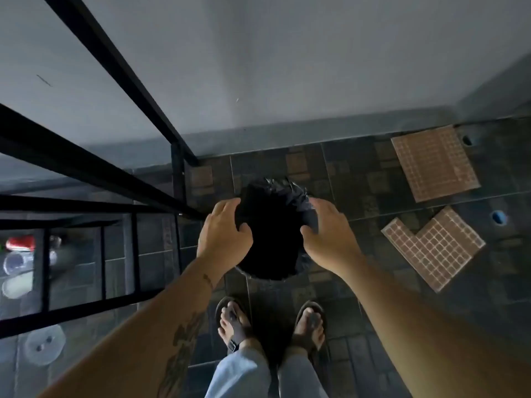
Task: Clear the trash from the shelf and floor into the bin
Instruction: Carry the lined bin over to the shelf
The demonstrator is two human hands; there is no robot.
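Head view looks straight down at the bin (268,239), a dark round container lined with a black bag (290,193), standing on the tiled floor (359,179) just beyond the person's sandalled feet. Both hands are at its mouth: the left hand (224,234) rests on the left rim with fingers curled over the edge, and the right hand (330,234) sits on the right rim the same way. Each grip looks loosely closed on the bag's edge rather than on any piece of trash, though how firmly it pinches the plastic I cannot tell.

As for progress, most of the clearing seems left to do. To the left, behind the black metal shelf (94,173) frame, blurred items lie low down: a red can (21,244), a pale cup (14,262), and a clear round lid (44,344) on the floor near the frame. A small blue object (499,218) lies far right beside two loose tile sheets (434,248).

All of that trash lies well apart from both hands, which hold nothing to drop in. The present step looks like readying the bag.
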